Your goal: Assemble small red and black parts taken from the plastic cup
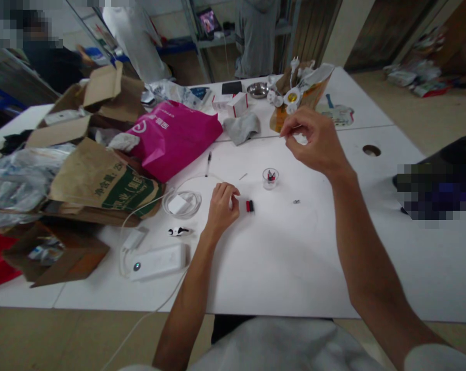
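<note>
My right hand [310, 138] is raised over the far part of the table, thumb and fingertips pinched together. Whatever it may hold is too small to make out. Loosely curled, my left hand [223, 206] rests on the white table [287, 268], with a gap between thumb and fingers and nothing visible in it. Just right of it lies a small red-and-black block [250, 206]. Beyond that stands a small clear cup [270, 179] with red and black pieces inside. A tiny metallic piece [296, 202] lies to the right, and a thin pale strip [243, 176] left of the cup.
On the left are a power bank [159, 262], a coiled white cable [194, 206], pliers [179, 232], a pen [209, 164], cardboard boxes [63, 263] and a pink bag [175, 134]. A grey cloth [242, 128] and metal bowl [258, 90] sit farther back. People stand behind the table.
</note>
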A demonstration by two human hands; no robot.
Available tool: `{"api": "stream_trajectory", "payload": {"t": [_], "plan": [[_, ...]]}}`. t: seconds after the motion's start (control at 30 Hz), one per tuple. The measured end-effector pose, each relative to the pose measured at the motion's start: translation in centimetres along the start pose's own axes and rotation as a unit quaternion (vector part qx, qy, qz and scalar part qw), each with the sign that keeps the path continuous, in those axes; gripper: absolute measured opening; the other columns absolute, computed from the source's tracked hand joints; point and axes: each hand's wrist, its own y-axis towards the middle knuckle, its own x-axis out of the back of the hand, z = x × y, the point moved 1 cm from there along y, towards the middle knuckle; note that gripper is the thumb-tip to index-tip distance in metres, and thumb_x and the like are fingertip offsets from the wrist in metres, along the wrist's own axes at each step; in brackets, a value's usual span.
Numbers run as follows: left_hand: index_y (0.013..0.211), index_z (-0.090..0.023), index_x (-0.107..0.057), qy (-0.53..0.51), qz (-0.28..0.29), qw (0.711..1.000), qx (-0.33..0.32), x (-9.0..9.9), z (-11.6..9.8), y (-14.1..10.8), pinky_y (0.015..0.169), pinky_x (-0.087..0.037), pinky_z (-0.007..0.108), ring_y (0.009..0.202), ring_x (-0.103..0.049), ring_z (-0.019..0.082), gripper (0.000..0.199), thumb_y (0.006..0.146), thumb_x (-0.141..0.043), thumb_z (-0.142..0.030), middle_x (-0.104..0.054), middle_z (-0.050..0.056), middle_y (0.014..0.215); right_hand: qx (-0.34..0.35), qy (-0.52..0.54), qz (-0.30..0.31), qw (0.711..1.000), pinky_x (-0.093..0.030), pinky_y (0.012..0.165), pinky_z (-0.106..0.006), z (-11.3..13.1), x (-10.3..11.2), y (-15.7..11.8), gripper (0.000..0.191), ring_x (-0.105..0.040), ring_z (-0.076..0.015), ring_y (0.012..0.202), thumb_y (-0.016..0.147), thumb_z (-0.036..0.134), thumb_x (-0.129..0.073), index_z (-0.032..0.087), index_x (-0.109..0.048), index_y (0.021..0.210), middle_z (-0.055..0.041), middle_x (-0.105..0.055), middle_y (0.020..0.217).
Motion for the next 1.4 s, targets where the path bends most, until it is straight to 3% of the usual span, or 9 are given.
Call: {"api": "stream_trajectory", "payload": {"t": [0.23,0.5,0.8,1.17,1.4], "plan": [[0.104,-0.027,-0.060,0.011,0.014,1.000,0.015,-0.2,-0.1,0.0,0.103,-0.054,0.054,0.111,-0.067,0.031,0.018,0.098,-0.060,-0.009,-0.072,0.010,0.113,-0.014,0.006,0.047,0.999,-0.070,0.099,-0.052,-0.4,-0.5,0.3,0.012,-0.076,-0.0321,0.101,0.102,0.042,-0.085,0.032,-0.078,0.103,-0.0082,-0.080,0.107],[0.112,-0.027,-0.062,0.010,0.017,1.000,-0.001,-0.6,-0.4,-0.1,0.101,-0.054,0.053,0.112,-0.068,0.032,0.012,0.106,-0.061,-0.017,-0.075,0.011,0.115,-0.032,-0.023,0.098,0.994,-0.066,0.097,-0.049,0.0,-0.5,0.3,0.011,-0.075,-0.0290,0.098,0.103,0.035,-0.083,0.029,-0.076,0.099,-0.0062,-0.081,0.106],[0.116,-0.027,-0.064,0.029,0.018,0.999,-0.002,-0.8,-0.6,-0.1,0.102,-0.056,0.053,0.112,-0.071,0.031,0.005,0.112,-0.062,-0.026,-0.076,0.010,0.115,-0.022,-0.044,0.132,0.990,-0.062,0.110,-0.057,-3.9,-3.3,-1.2,0.024,-0.072,-0.0359,0.114,0.102,0.055,-0.084,0.031,-0.083,0.102,-0.0083,-0.080,0.112],[0.118,-0.027,-0.067,0.020,0.011,1.000,-0.007,-0.8,-0.6,-0.2,0.102,-0.054,0.053,0.112,-0.070,0.032,0.006,0.113,-0.063,-0.026,-0.077,0.011,0.117,-0.026,-0.042,0.187,0.981,-0.058,0.110,-0.052,-5.6,-4.3,-2.3,0.015,-0.069,-0.0345,0.117,0.101,0.043,-0.086,0.029,-0.081,0.103,-0.0085,-0.079,0.117],[0.117,-0.026,-0.067,0.017,0.016,1.000,0.000,-0.7,-0.8,-0.1,0.102,-0.053,0.052,0.113,-0.070,0.032,0.006,0.114,-0.062,-0.026,-0.077,0.011,0.118,-0.027,-0.058,0.200,0.978,-0.058,0.108,-0.050,-5.1,-4.3,-2.4,0.008,-0.069,-0.0333,0.116,0.099,0.033,-0.085,0.028,-0.079,0.102,-0.0079,-0.078,0.117]]}}
